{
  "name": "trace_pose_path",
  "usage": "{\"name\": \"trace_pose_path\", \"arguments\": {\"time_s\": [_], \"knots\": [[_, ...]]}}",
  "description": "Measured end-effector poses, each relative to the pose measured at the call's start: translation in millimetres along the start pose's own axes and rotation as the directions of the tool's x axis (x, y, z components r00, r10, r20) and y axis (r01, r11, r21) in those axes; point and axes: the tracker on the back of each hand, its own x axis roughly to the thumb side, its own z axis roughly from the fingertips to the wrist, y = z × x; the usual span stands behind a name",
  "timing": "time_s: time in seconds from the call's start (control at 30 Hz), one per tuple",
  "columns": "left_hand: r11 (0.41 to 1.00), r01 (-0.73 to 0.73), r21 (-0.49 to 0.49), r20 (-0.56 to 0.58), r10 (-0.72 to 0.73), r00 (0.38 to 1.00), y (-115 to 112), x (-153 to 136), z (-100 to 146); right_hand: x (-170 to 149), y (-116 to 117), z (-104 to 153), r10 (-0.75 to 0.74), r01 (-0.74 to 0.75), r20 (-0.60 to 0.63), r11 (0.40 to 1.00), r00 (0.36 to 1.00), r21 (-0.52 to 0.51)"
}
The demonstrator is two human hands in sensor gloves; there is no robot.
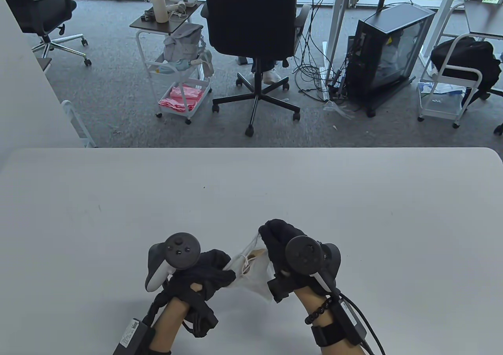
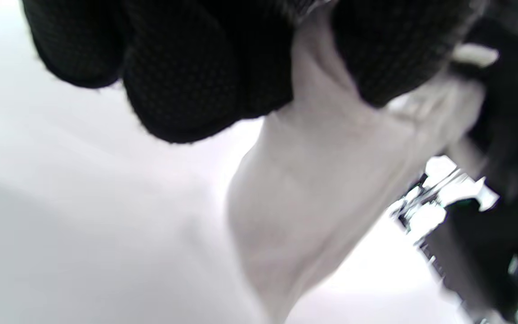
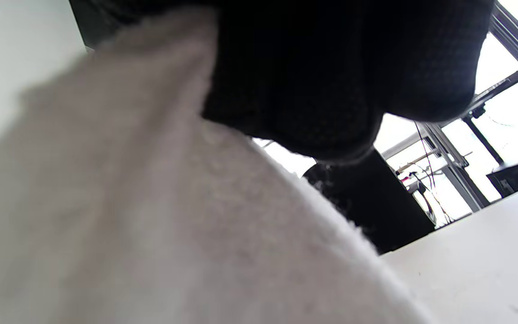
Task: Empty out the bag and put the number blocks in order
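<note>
A small white drawstring bag (image 1: 251, 270) hangs between my two gloved hands just above the white table (image 1: 251, 190), near its front edge. My left hand (image 1: 214, 270) grips the bag's left rim with curled fingers, and my right hand (image 1: 273, 239) grips its right rim from above. Through the bag's mouth a bit of something tan shows; the number blocks themselves are hidden. In the left wrist view my left hand (image 2: 250, 67) pinches the pale cloth of the bag (image 2: 313, 193). In the right wrist view my right hand (image 3: 322, 99) clamps the bag's cloth (image 3: 151, 216) close to the lens.
Beyond the table's far edge stand a black office chair (image 1: 251, 24), a white trolley (image 1: 180, 76) with pink items, a computer tower (image 1: 387, 52) and loose cables on grey carpet. A white wall panel (image 1: 23, 87) rises at the left.
</note>
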Motion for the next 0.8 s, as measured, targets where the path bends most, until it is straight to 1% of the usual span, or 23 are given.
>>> {"name": "trace_pose_path", "arguments": {"time_s": [0.03,0.1,0.17,0.23,0.27,0.3,0.33,0.4,0.43,0.47,0.5,0.53,0.57,0.6,0.63,0.67,0.7,0.73,0.77,0.8], "knots": [[0.998,0.031,-0.056,0.001,-0.031,1.0,-3,3,-2,0,-2,0,0.044,-0.043,0.028,0.999,0.999,-0.032],[0.997,-0.022,-0.078,0.027,0.024,0.999,-5,9,-4,-2,-3,0,0.046,-0.043,0.037,0.997,0.998,-0.061],[0.997,-0.034,-0.071,0.049,0.037,0.998,-3,10,-4,-4,-7,-1,-0.003,0.005,0.024,0.997,1.0,-0.078],[0.99,-0.134,-0.045,0.096,0.138,0.986,-4,3,-7,-3,-9,-2,-0.085,0.086,0.033,0.996,0.996,-0.02],[0.974,-0.225,0.018,0.062,0.223,0.973,-5,-6,-7,-4,-8,-2,-0.167,0.167,-0.005,0.986,0.986,0.002],[0.951,-0.301,0.065,0.06,0.297,0.953,-5,-12,-9,-5,-6,-3,-0.187,0.187,-0.009,0.982,0.982,0.007],[0.907,-0.413,0.085,0.097,0.405,0.909,-5,-20,-14,-7,-3,-5,-0.23,0.232,-0.031,0.971,0.973,0.057],[0.81,-0.586,0.038,0.089,0.581,0.809,-5,-32,-19,-13,-1,-5,-0.282,0.288,-0.082,0.955,0.956,0.077],[0.726,-0.688,-0.003,0.102,0.685,0.722,-5,-37,-21,-20,2,-6,-0.318,0.33,-0.122,0.939,0.94,0.097],[0.657,-0.754,-0.013,0.123,0.75,0.651,-4,-41,-23,-25,5,-6,-0.346,0.366,-0.151,0.921,0.926,0.135],[0.617,-0.787,-0.016,0.138,0.781,0.609,-3,-41,-24,-31,8,-6,-0.377,0.407,-0.185,0.899,0.908,0.164],[0.59,-0.808,-0.008,0.153,0.799,0.582,2,-42,-23,-41,15,-5,-0.433,0.488,-0.277,0.855,0.858,0.177],[0.589,-0.808,-0.004,0.18,0.795,0.579,4,-44,-23,-52,25,-3,-0.494,0.583,-0.361,0.788,0.791,0.198],[0.558,-0.829,-0.036,0.222,0.813,0.538,6,-44,-25,-61,33,-1,-0.532,0.653,-0.425,0.727,0.732,0.215],[0.509,-0.858,-0.073,0.236,0.844,0.481,7,-44,-26,-68,42,1,-0.555,0.712,-0.486,0.663,0.675,0.231],[0.424,-0.896,-0.131,0.251,0.889,0.384,8,-42,-29,-80,61,7,-0.602,0.818,-0.566,0.502,0.563,0.28],[0.392,-0.903,-0.176,0.259,0.904,0.341,9,-41,-31,-84,68,9,-0.624,0.856,-0.59,0.428,0.513,0.291],[0.336,-0.91,-0.241,0.264,0.925,0.272,10,-38,-34,-90,85,16,-0.662,0.94,-0.669,0.2,0.336,0.275],[0.305,-0.916,-0.262,0.262,0.935,0.237,10,-35,-36,-91,95,20,-0.667,0.972,-0.719,0.034,0.194,0.231],[0.295,-0.915,-0.275,0.265,0.938,0.223,10,-34,-37,-91,99,22,-0.668,0.977,-0.732,-0.036,0.133,0.211]]}}
